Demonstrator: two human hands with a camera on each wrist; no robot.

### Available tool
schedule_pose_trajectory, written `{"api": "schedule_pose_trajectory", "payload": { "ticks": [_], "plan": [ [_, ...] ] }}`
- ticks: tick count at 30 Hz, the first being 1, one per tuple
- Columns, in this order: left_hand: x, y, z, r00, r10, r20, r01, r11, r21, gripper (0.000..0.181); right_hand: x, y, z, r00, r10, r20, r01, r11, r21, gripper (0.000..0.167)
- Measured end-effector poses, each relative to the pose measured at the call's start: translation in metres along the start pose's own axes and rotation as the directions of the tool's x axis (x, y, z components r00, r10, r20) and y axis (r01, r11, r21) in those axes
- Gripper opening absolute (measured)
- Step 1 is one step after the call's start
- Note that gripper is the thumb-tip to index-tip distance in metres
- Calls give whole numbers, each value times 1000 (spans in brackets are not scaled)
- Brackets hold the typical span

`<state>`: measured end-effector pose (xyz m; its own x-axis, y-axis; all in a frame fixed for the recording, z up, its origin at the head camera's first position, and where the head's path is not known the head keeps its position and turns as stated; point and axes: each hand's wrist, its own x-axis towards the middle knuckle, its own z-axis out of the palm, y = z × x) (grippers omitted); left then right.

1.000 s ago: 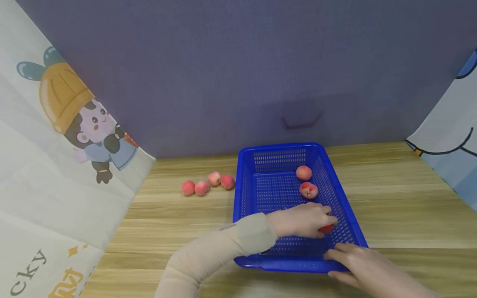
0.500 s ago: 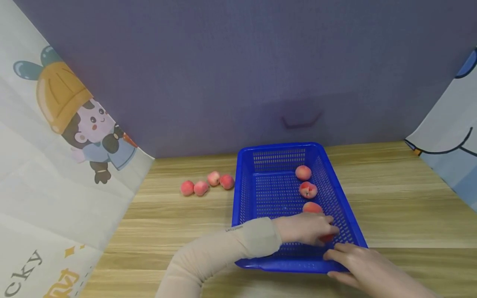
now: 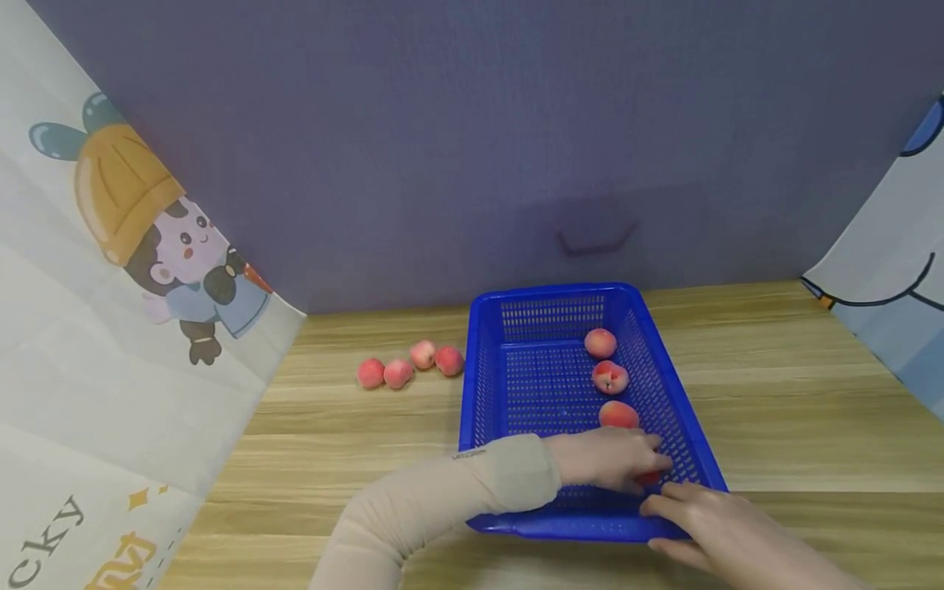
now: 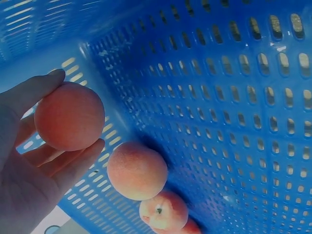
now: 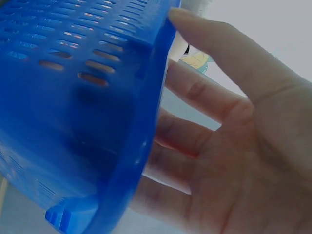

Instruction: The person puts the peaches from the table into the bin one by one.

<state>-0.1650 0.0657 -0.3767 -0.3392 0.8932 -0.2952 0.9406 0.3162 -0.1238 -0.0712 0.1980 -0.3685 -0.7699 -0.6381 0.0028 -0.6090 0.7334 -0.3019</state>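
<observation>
Pinkish-red round peaches (image 3: pixel 398 374) lie left of the blue slotted plastic basket (image 3: pixel 560 526). Beige sleeve (image 3: pixel 442 485) across its near end, the left hand (image 3: pixel 608 459) pinches an orange-red round peach (image 4: pixel 69 116) between thumb and fingers, perhaps touching the floor inside. The right hand (image 3: pixel 696 516) grips the near right corner.

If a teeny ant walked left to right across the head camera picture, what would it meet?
Cartoon figure in an orange hat, first peach, second peach, third peach, fourth peach, blue basket, printed white-and-blue sheet.
</observation>
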Motion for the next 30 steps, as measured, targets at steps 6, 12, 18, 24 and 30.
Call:
{"api": "schedule_pose_trajectory", "payload": {
  "ticks": [6,12,18,24,30],
  "plan": [
    [5,0,6,999,-8,49,9,1000,-18,47,1,0,-1,999,19,29,-19,1000,15,31],
    [8,1,9,997,-10,73,10,1000,1,50,1,0,-1,999,16,31,-17,1000,16,31],
    [8,2,11,997,-3,73,3,1000,4,49,0,1,-1,1000,15,26,-15,1000,15,33],
    [8,1,15,999,14,44,-15,1000,14,46,0,1,0,1000,7,11,-7,1000,12,33],
    [7,1,15,1000,25,14,-26,999,42,45,0,1,-1,999,22,31,-23,1000,19,36]
  ]
}}
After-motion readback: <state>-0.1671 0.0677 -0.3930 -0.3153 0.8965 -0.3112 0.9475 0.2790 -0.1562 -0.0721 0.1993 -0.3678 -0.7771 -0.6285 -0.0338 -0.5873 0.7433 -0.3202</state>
